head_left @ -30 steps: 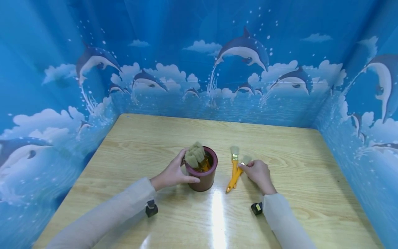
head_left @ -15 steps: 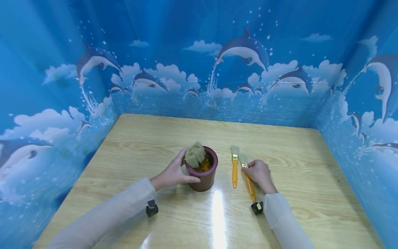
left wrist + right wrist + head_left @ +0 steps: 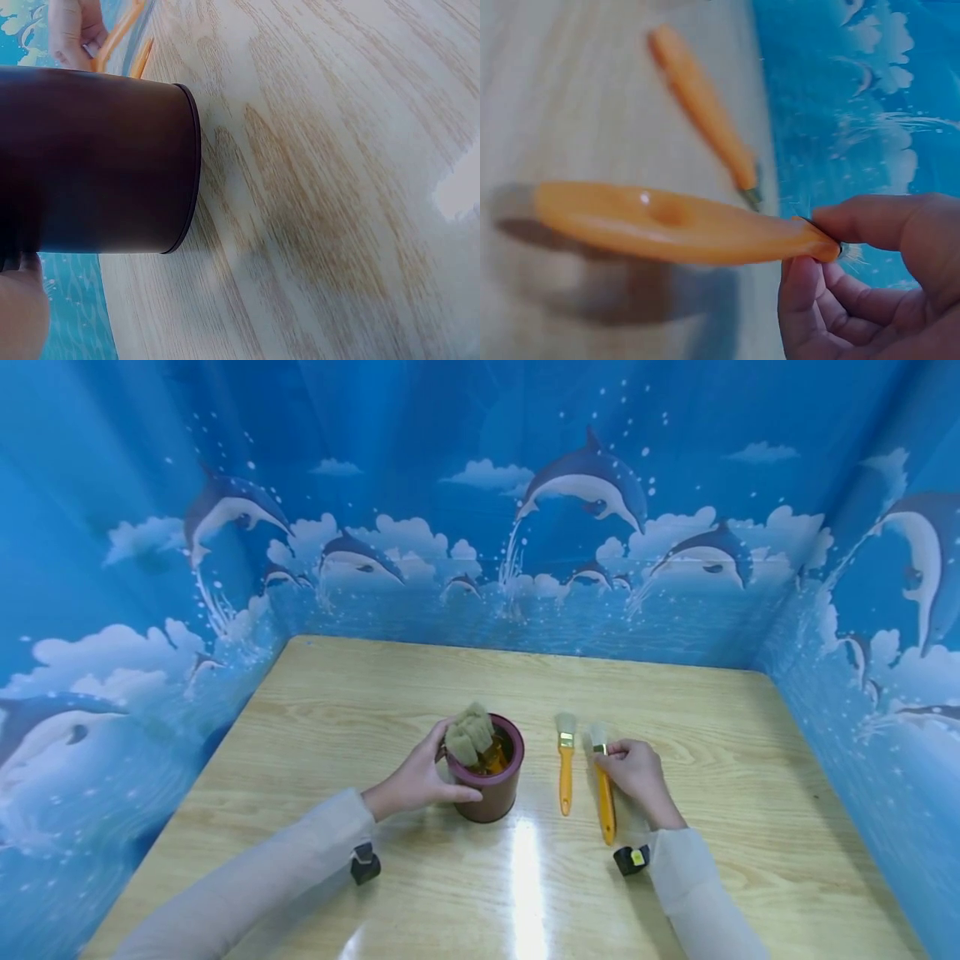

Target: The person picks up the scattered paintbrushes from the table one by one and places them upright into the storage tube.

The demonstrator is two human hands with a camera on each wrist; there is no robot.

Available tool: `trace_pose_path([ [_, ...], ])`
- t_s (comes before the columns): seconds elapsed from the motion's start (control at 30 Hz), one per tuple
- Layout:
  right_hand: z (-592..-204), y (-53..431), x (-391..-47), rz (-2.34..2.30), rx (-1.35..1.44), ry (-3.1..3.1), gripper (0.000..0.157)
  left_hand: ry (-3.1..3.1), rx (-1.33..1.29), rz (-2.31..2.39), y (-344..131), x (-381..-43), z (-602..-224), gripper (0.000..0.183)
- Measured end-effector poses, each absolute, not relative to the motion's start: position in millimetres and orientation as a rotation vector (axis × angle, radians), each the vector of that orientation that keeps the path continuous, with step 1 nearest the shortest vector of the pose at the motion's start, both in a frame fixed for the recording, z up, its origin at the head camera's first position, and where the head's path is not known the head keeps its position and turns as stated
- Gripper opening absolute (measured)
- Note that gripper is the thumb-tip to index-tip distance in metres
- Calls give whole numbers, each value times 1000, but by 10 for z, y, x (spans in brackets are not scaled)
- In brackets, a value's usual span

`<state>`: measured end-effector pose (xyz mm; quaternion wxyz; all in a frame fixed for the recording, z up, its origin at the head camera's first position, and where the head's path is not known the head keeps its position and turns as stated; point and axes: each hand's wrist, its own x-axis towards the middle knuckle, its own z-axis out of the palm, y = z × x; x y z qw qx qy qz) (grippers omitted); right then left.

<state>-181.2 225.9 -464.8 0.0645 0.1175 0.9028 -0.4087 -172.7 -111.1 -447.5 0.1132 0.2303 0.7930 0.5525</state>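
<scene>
My left hand (image 3: 417, 781) grips the side of a dark red-brown round pot (image 3: 486, 799), thumb on the near wall and the other fingers behind. Several paintbrushes stand in the pot, their pale bristles (image 3: 470, 735) leaning out over its left rim. Between thumb and fingertips, my right hand (image 3: 636, 770) pinches a paintbrush (image 3: 606, 810) by the neck, bristles pointing away and the orange handle toward me. In the right wrist view this handle (image 3: 667, 229) casts a shadow on the table. A second orange-handled paintbrush (image 3: 566, 772) lies on the table between the pot and my right hand.
The pale wood table (image 3: 360, 693) ends at a blue curtain (image 3: 420, 552) printed with dolphins, which encloses the back and both sides. Small black cameras (image 3: 365, 863) sit under both wrists.
The paintbrush in my right hand lay across the other one; its handle has swung right and it has shifted right, now apart. My left hand and the pot have stayed put.
</scene>
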Motion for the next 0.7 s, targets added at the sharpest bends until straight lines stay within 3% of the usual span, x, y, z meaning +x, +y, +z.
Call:
trace_pose_path([
  [0.23, -4369, 2203, -1821, -1391, 353, 2694, 40, 2331, 669, 1613, -1113, -1716, -4458, 104],
  [0.7, -3878, 1927, -1756, -1882, 260, 2740, 34, 2324, 673, 1615, -1108, -1717, -4444, 104],
])
